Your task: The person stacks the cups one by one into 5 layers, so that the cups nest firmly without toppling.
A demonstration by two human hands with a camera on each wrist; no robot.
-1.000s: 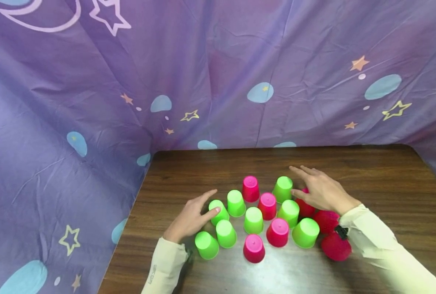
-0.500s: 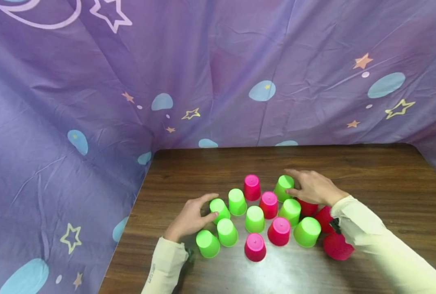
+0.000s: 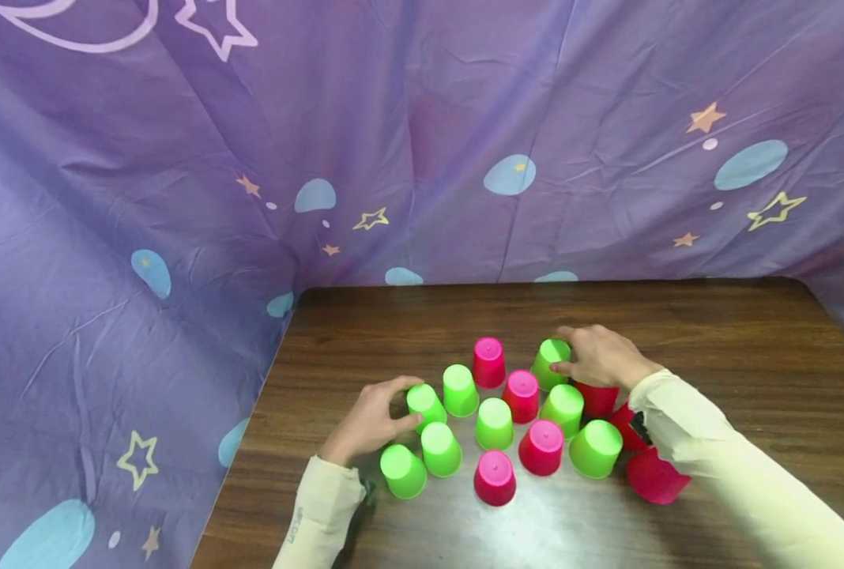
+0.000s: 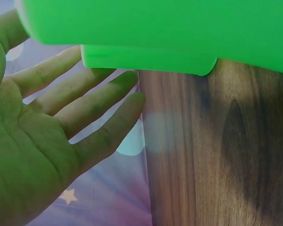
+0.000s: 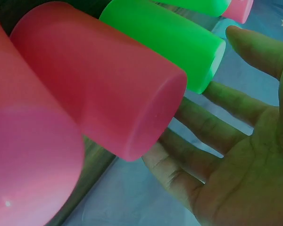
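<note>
Upside-down cups, lime green and pink, stand grouped on the wooden table. My left hand [image 3: 369, 419] is at a green cup [image 3: 425, 405] on the group's left side, thumb in front and index finger behind it. In the left wrist view, the palm of that hand [image 4: 33, 141] shows with its fingers stretched beyond the green cups [image 4: 146, 61]. My right hand [image 3: 604, 356] is around the back green cup [image 3: 550, 363], thumb at its near side. The right wrist view shows the fingers nearly straight, with the thumb tip [image 5: 236, 35] just off that cup's base [image 5: 217, 59].
Several other cups stand close by, including a pink cup [image 3: 489, 362] at the back and a pink cup [image 3: 495, 479] in front. More pink cups [image 3: 657, 476] are partly under the right forearm. A purple patterned cloth [image 3: 422, 142] hangs behind the table [image 3: 735, 340].
My right hand has moved left and down to the back green cup, its thumb coming in beside it. The left hand has drawn its thumb and index finger closer about its green cup.
</note>
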